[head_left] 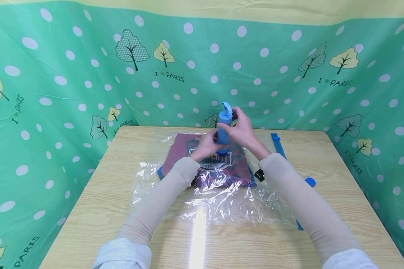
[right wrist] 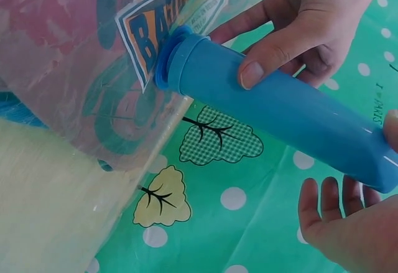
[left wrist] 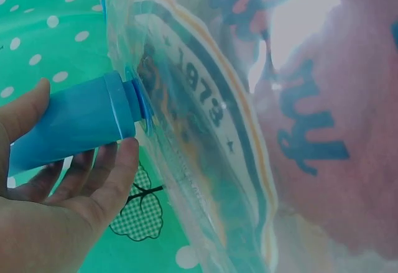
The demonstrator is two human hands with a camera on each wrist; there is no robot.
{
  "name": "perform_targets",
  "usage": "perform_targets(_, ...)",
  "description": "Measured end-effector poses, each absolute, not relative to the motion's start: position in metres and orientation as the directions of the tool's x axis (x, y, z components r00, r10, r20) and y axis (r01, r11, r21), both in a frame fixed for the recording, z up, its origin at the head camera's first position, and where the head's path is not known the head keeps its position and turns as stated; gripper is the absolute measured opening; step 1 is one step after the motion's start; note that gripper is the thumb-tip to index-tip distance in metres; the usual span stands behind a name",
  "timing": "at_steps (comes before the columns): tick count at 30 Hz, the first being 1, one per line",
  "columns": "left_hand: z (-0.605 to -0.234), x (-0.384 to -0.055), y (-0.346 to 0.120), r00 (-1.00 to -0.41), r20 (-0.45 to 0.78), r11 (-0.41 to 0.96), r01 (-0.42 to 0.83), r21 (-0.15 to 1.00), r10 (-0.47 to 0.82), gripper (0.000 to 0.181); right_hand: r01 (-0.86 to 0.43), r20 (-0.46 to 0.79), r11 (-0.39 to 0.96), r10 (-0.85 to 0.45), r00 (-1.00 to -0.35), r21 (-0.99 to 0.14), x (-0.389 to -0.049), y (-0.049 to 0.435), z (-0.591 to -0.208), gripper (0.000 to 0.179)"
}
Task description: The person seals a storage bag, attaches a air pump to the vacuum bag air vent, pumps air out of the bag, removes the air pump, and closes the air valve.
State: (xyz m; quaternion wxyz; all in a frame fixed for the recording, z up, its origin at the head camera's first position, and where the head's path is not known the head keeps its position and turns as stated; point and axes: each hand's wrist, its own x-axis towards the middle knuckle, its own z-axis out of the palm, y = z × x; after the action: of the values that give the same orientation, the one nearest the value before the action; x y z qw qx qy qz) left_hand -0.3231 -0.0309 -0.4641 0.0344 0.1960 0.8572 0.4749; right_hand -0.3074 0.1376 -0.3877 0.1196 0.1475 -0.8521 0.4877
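I'm watching the left hand (head_left: 207, 145) holding the pump (head_left: 223, 136) low down and the right hand (head_left: 243, 130) holding it higher up, fingers curling round it. The pump is standing on the bag (head_left: 229, 209), over a red shirt (head_left: 179, 149). They seem to be fitting or working it, so the next move is probably needing a straight, steady push. Crinkly plastic could be getting in the way. A blue strip (head_left: 278, 145) and disc (head_left: 310, 182) are lying aside on the counter (head_left: 94, 209).

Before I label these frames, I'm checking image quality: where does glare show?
Head: a bright streak on the wooden table, crinkled highlights on the clear plastic bag; left wrist: a white patch on that bag; right wrist: a thin highlight on the blue pump.
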Motion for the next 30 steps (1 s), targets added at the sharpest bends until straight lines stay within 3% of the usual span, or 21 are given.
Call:
perform_targets(13,-0.4651,-0.3226,-0.0295,-0.929,0.103,0.483,0.276,0.831,0.355,0.058,-0.379,0.331,0.453,-0.183,-0.926,-0.807,-0.3047,0.1412,-0.387,0.059)
perform_targets(22,-0.4655,-0.3206,-0.0287,-0.926,0.095,0.476,0.274,0.836,0.365,0.054,-0.368,0.34,0.49,-0.148,-0.929,-0.791,-0.3081,0.1406,-0.3898,0.072)
perform_targets(30,-0.4666,-0.3224,-0.0282,-0.926,0.083,0.482,0.267,0.835,0.369,0.056,-0.355,0.294,0.471,-0.2,-0.934,-0.807,-0.3047,0.1462,-0.3884,0.07)
